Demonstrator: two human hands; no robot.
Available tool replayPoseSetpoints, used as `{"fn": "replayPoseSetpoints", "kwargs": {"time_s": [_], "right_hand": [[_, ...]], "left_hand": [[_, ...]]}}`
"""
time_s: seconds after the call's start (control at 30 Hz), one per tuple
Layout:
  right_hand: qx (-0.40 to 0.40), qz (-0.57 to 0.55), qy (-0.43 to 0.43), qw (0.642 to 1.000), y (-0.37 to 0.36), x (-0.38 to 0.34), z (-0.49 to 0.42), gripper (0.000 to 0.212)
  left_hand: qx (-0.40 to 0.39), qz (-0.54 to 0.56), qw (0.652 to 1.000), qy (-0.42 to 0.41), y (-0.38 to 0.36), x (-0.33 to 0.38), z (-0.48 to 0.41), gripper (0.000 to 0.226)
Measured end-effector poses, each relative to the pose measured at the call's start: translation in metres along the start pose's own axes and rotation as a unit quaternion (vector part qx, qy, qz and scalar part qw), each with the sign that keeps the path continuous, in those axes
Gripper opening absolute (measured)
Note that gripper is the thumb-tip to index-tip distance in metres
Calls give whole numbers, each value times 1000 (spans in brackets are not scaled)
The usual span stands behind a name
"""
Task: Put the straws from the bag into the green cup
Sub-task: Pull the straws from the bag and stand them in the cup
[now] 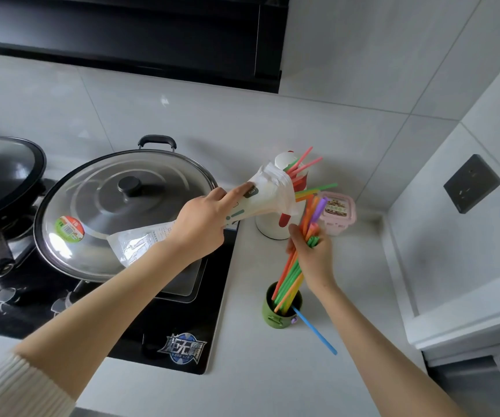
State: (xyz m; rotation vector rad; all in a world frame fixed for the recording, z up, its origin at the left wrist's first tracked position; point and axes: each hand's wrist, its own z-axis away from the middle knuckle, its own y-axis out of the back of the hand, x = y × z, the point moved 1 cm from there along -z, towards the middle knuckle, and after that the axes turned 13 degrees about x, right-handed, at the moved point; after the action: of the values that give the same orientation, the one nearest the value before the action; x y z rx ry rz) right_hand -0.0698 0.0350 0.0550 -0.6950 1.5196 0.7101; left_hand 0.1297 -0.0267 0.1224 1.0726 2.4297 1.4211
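My left hand grips a white plastic bag above the stove's right edge, its open mouth pointing right. Several coloured straws stick out of that mouth. My right hand is closed around a bundle of straws whose lower ends stand inside the green cup on the counter. The bundle's upper ends rise past my fingers toward the bag. One blue straw lies on the counter, leaning against the cup's right side.
A large lidded wok sits on the black stove, with a second pan at far left. A white and red jug and a pink lidded box stand behind the cup. A wall with a dark socket closes the right side.
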Motion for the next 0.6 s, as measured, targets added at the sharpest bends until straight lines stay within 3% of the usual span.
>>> {"fn": "replayPoseSetpoints", "kwargs": {"time_s": [0.13,0.27,0.43,0.6], "right_hand": [[-24,-7,-24,999,10,4,6,12],[-34,3,-67,997,16,1,10,21],[-33,1,-49,998,22,-6,6,32],[-35,3,-46,998,29,-13,5,15]], "left_hand": [[2,9,1000,-8,-2,0,1,91],[4,14,1000,-17,-5,4,1,87],[4,19,999,-28,-8,5,0,91],[14,27,999,-31,-6,6,-3,92]]}}
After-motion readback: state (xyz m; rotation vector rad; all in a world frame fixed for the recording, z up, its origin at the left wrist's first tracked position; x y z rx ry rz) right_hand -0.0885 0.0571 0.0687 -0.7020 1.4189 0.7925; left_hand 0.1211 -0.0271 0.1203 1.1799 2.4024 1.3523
